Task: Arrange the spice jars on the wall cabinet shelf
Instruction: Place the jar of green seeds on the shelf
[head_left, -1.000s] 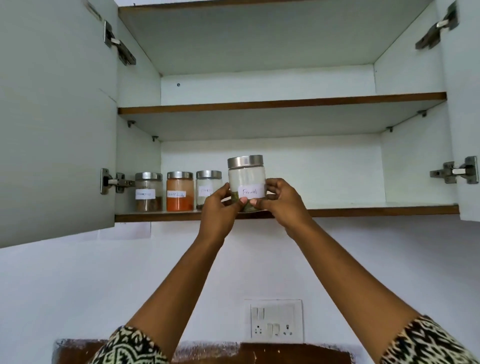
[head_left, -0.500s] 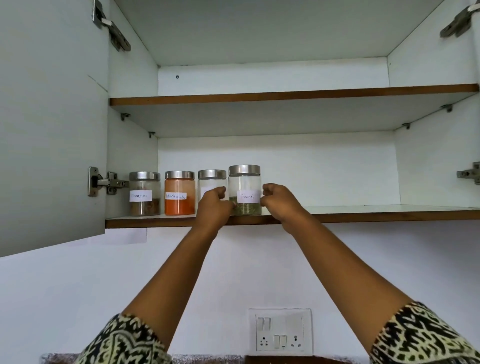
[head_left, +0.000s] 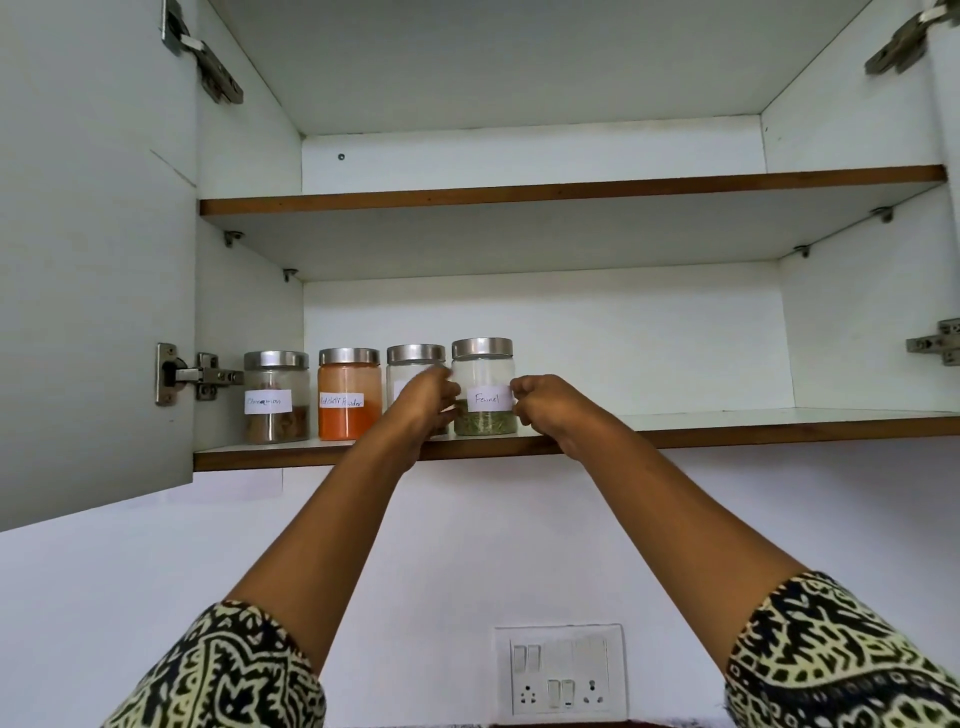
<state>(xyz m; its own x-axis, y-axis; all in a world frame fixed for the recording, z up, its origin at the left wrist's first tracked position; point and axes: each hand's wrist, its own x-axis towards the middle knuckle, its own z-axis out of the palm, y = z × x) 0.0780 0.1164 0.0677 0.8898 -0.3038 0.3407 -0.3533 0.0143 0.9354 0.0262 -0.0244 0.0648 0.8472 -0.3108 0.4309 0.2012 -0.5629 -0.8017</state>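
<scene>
Four glass spice jars with steel lids stand in a row at the left of the lower cabinet shelf (head_left: 753, 435). From the left they are a cinnamon jar (head_left: 276, 397), a red chilli powder jar (head_left: 349, 397), a pale jar (head_left: 415, 357) and the fennel jar (head_left: 484, 371). The fennel jar rests upright on the shelf, its label facing me. My left hand (head_left: 425, 404) presses its left side and hides most of the pale jar. My right hand (head_left: 546, 410) touches its right side with curled fingers.
The upper shelf (head_left: 571, 189) is bare. The lower shelf has free room right of the fennel jar. The left cabinet door (head_left: 93, 270) hangs open, with a hinge (head_left: 200, 375) close to the cinnamon jar. A switch board (head_left: 560, 670) is on the wall below.
A second ago both hands held the fennel jar up in front of the shelf edge. It now stands on the shelf beside the pale jar, hands still at its sides.
</scene>
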